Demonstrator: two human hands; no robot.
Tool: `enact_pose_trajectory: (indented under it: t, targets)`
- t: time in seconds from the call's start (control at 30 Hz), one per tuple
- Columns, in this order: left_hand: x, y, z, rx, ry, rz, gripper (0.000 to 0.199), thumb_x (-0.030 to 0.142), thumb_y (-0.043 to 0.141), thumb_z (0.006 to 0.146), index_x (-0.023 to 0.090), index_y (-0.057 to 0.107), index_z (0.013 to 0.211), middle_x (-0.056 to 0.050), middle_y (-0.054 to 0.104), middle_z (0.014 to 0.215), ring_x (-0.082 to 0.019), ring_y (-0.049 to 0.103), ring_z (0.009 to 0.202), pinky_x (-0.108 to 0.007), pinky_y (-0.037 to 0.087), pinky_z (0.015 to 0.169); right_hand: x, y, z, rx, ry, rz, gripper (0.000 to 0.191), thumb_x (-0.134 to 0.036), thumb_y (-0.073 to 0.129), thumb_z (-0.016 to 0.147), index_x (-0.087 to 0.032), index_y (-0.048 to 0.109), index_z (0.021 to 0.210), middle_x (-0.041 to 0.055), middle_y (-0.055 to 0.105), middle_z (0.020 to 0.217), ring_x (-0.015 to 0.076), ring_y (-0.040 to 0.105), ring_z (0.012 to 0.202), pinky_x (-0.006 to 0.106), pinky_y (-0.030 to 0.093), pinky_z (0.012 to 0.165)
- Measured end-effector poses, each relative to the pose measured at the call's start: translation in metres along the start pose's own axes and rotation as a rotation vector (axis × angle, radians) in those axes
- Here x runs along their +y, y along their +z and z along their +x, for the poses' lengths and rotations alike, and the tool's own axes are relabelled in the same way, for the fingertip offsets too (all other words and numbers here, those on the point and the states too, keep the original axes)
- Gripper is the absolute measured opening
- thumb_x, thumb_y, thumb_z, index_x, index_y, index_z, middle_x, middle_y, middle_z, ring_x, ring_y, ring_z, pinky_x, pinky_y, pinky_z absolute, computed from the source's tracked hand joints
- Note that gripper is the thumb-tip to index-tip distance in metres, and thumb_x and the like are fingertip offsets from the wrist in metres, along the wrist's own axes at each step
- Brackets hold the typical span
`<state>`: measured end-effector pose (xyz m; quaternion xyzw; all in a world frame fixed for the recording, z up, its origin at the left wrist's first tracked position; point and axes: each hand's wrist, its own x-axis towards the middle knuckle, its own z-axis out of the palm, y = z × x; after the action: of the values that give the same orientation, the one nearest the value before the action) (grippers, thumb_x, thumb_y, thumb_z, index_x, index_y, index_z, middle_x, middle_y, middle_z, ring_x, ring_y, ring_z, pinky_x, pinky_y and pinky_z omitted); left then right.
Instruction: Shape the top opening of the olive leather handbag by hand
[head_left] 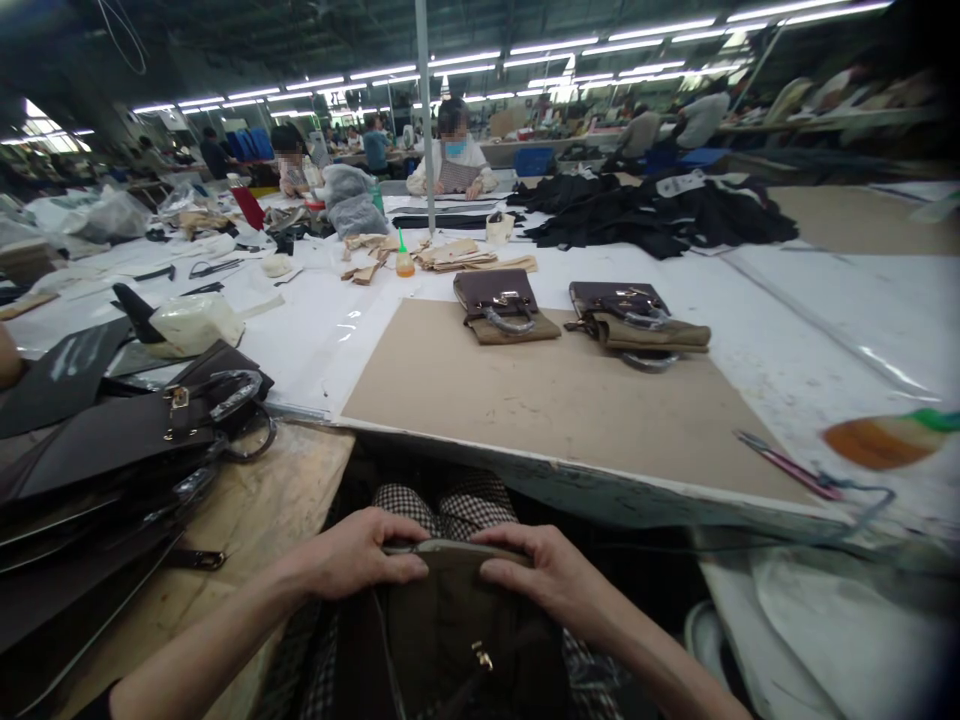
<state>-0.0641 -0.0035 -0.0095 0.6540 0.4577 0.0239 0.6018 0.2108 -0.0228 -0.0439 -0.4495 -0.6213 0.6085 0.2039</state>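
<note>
Across the view, nine to three o'clock: white worktop (750, 340), carrying goods along its length. Near edge, at the centre of the dial: flat brown sheet (517, 405). Between eight and nine o'clock: stack of dark bags (90, 450), with gold-coloured fittings and looped handles in clear wrap, lying on a tan side worktop (300, 460). At two o'clock, towards the far side: heap of black pieces (652, 220). At six o'clock, off the white worktop: one olive-brown bag (435, 610), in the lap over checked trousers (480, 500). Near twelve o'clock, upon the brown sheet: first folded bag (499, 305), dark flap, handle wrapped. Between two and three o'clock, beside it but apart: second folded bag (637, 318). At seven o'clock: left hand (364, 560), thumb and fingers pinching the upper edge of the olive-brown bag. At five o'clock: right hand (544, 575), pinching the same edge likewise. Just past three o'clock: green-topped bottle (877, 442), amber contents, lying down. At half past three: pink-handled tool (795, 470). At eleven o'clock: small bottle (405, 263), green tip, upright. Smallest, on the olive-brown bag: gold-coloured clasp (482, 656)
</note>
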Motion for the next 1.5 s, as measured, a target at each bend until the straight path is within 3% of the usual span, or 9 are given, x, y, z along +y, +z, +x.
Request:
enact_pose_trajectory:
  t: [0.2,0.43,0.6,0.77,1.03,1.27,1.5]
  targets:
    - [-0.003,0.001,0.007,0.006,-0.009,-0.063,0.029,0.040,0.064,0.084,0.019,0.073,0.102,0.001,0.063,0.083,-0.010,0.048,0.071,-0.021,0.036,0.063,0.005,-0.002,0.004,0.000,0.029,0.068,0.027,-0.033,0.068,0.084,-0.021,0.077,0.106,0.0017,0.072,0.086,0.0171,0.061,0.077,0.024,0.045,0.067]
    - [-0.001,0.003,0.010,-0.070,0.019,-0.208,0.031,0.038,0.063,0.085,0.015,0.072,0.105,-0.001,0.064,0.084,-0.011,0.050,0.072,-0.022,0.038,0.066,0.011,-0.003,0.005,0.010,0.018,0.080,0.029,-0.037,0.067,0.084,-0.018,0.078,0.103,0.0043,0.072,0.087,0.0180,0.061,0.077,0.025,0.044,0.067]
    - [-0.001,0.006,0.009,0.067,0.032,0.019,0.027,0.041,0.062,0.084,0.017,0.072,0.093,0.002,0.062,0.079,-0.012,0.051,0.074,-0.022,0.036,0.065,0.012,-0.005,0.005,-0.041,0.047,0.107,0.029,-0.039,0.064,0.085,-0.015,0.077,0.095,0.0053,0.070,0.086,0.0171,0.058,0.075,0.023,0.042,0.064]
    - [0.000,0.010,0.006,0.176,-0.012,0.122,0.031,0.045,0.065,0.080,0.015,0.067,0.077,0.004,0.053,0.067,-0.010,0.045,0.066,-0.022,0.029,0.055,0.001,-0.010,0.000,-0.194,0.099,0.166,0.030,-0.038,0.062,0.087,-0.012,0.074,0.093,0.0052,0.067,0.081,0.0125,0.051,0.065,0.022,0.037,0.059]
    - [-0.012,0.020,-0.003,0.185,0.008,-0.052,0.034,0.046,0.062,0.083,0.013,0.068,0.079,0.003,0.049,0.067,-0.010,0.041,0.065,-0.023,0.030,0.057,-0.007,-0.023,-0.010,-0.246,-0.016,-0.181,0.026,-0.037,0.057,0.093,-0.013,0.062,0.086,-0.0020,0.051,0.074,0.0092,0.042,0.069,0.019,0.032,0.058]
    - [-0.013,0.018,0.000,0.108,0.041,-0.110,0.035,0.047,0.066,0.082,0.013,0.071,0.082,0.001,0.056,0.073,-0.011,0.046,0.069,-0.022,0.034,0.061,0.008,-0.027,-0.025,-0.281,0.078,0.121,0.037,-0.043,0.070,0.084,-0.011,0.071,0.103,0.0019,0.060,0.080,0.0099,0.050,0.069,0.019,0.040,0.062]
    - [-0.017,0.015,0.007,0.094,0.044,0.020,0.036,0.050,0.062,0.084,0.016,0.073,0.085,0.001,0.059,0.074,-0.012,0.047,0.071,-0.023,0.036,0.066,0.020,-0.032,-0.029,-0.267,0.103,0.247,0.038,-0.044,0.073,0.081,-0.010,0.074,0.099,0.0042,0.064,0.082,0.0097,0.054,0.068,0.019,0.043,0.064]
